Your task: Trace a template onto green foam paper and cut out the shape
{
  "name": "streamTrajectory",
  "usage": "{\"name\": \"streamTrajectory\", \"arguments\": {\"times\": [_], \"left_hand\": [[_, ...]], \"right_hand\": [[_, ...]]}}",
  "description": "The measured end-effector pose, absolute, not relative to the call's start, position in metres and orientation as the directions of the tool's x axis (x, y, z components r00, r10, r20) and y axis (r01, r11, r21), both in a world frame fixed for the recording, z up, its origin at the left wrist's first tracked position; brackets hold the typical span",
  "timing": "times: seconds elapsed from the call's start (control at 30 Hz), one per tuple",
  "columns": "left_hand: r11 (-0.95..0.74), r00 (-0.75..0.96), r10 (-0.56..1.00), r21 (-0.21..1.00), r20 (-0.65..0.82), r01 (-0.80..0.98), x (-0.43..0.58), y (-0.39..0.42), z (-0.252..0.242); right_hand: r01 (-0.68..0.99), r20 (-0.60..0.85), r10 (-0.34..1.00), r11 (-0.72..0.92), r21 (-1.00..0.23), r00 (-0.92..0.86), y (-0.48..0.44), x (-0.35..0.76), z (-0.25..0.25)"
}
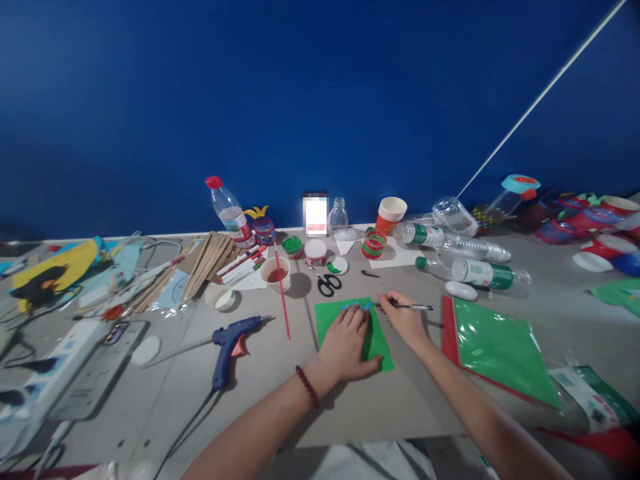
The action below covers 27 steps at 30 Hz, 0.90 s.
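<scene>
Here's the flat, bright-green sheet (327,321) in front of me on the grey table (390,407), my left hand (345,343) lying right across it, palm down, thumb splayed wide, nothing gripped; a thin light-blue strip (369,305) peeks out at the fingertips. Just off the sheet's right edge, my right hand (404,323) pinches a slim black-and-white pen (417,307), long axis running left-right, its near-strip end pointing left. The left is nearer the sheet. Beyond, black-handled scissors (327,287); leftward, a dark-blue glue gun (231,347).
</scene>
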State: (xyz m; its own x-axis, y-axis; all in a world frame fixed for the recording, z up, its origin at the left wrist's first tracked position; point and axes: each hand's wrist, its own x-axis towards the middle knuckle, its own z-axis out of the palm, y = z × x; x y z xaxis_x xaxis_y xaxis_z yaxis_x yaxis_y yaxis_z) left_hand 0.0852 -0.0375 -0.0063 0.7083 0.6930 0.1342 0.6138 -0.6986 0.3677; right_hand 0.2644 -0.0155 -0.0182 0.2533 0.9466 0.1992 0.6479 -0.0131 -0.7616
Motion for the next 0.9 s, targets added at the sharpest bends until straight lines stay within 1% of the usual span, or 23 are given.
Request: {"name": "streamTrajectory", "arguments": {"times": [0.1,0.33,0.6,0.9], "left_hand": [[-0.701,0.710,0.692,0.359,0.133,0.616,0.085,-0.037,-0.005],[-0.725,0.737,0.664,0.352,0.126,0.592,0.080,-0.029,-0.004],[-0.747,0.758,0.640,0.330,0.126,0.577,0.077,-0.025,-0.001],[-0.744,0.755,0.645,0.322,0.116,0.586,0.078,-0.025,0.000]], "right_hand": [[0.661,0.219,0.941,-0.008,-0.750,0.259,-0.017,0.264,-0.018],[0.618,0.197,0.942,-0.015,-0.786,0.273,-0.018,0.264,-0.016],[0.633,0.194,0.948,-0.010,-0.774,0.252,-0.018,0.264,-0.017],[0.655,0.232,0.941,0.015,-0.756,0.245,-0.017,0.262,-0.015]]}}
